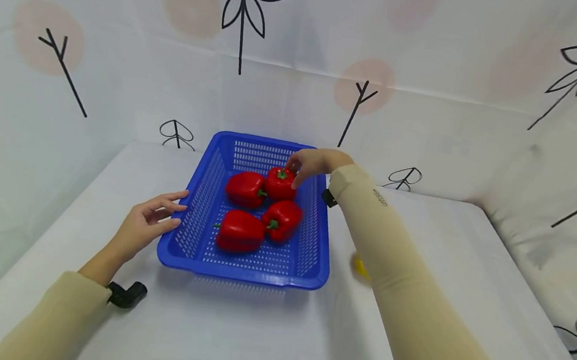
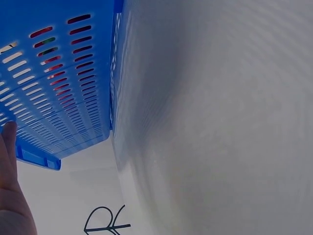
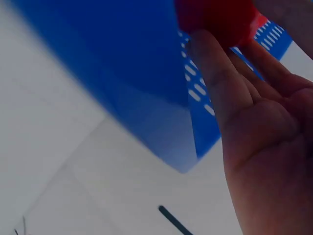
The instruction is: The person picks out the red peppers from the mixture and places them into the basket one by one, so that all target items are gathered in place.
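A blue plastic basket [image 1: 252, 274] with slotted walls holds several red bell peppers with green stems. At its back right, my right hand [image 1: 313, 162] reaches over the rim and grips one red bell pepper [image 1: 277, 186], thumb on the near side and fingers on the far side. In the right wrist view, the fingers spread round that pepper [image 3: 215, 19]. Beside it lie another pepper [image 1: 244, 189] and, nearer me, two more peppers [image 1: 241, 232]. My left hand [image 1: 143, 224] is at the basket's left side, loosely bent fingertips right at the outer wall [image 2: 58, 98].
On the white table [image 1: 250, 340], a yellow thing [image 1: 362, 267] lies right of the basket, mostly hidden under my right sleeve [image 1: 404, 286]. A white cloth with plant drawings [image 1: 296, 104] hangs behind the table and along both sides.
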`<state>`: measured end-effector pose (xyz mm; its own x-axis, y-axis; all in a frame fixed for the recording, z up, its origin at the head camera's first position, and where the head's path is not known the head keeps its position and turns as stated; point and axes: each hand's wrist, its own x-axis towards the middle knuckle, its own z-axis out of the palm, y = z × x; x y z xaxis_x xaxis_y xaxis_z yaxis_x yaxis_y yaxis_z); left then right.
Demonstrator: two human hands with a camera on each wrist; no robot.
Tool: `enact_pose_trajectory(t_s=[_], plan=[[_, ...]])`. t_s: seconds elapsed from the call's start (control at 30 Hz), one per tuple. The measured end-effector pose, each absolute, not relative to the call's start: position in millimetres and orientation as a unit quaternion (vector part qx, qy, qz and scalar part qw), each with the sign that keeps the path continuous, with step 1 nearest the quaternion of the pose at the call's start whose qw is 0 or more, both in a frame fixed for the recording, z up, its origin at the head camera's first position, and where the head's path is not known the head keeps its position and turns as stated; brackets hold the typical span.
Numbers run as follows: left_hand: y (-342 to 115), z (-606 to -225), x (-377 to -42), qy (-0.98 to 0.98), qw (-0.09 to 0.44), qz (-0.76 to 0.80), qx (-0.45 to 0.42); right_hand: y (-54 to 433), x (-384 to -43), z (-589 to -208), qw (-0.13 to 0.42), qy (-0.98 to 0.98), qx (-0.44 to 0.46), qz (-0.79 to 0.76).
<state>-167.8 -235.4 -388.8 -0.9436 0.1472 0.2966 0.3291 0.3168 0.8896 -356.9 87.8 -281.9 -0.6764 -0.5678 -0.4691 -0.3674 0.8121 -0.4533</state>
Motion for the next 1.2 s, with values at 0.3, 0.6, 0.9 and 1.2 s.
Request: enact_pose_trajectory(t_s=[0.3,0.6,0.9,1.2], plan=[[-226.1,-387.2,-173.4,-0.792,0.066,-0.585,-0.165,101.8,-356.0,-283.5,0.299,0.912,-0.22,-0.176],[-225.1,-389.6,-179.7,-0.801,0.063,-0.571,-0.169,121.1,-356.1,-272.5,0.265,0.911,-0.252,-0.193],[-232.7,-381.2,-177.8,-0.838,0.074,-0.518,-0.153,128.9,-332.6,-265.5,0.154,0.919,-0.286,-0.225],[-284.1,-446.6,-211.5,-0.88,0.148,-0.442,-0.097,135.8,-288.2,-271.4,0.032,0.932,-0.273,-0.235]])
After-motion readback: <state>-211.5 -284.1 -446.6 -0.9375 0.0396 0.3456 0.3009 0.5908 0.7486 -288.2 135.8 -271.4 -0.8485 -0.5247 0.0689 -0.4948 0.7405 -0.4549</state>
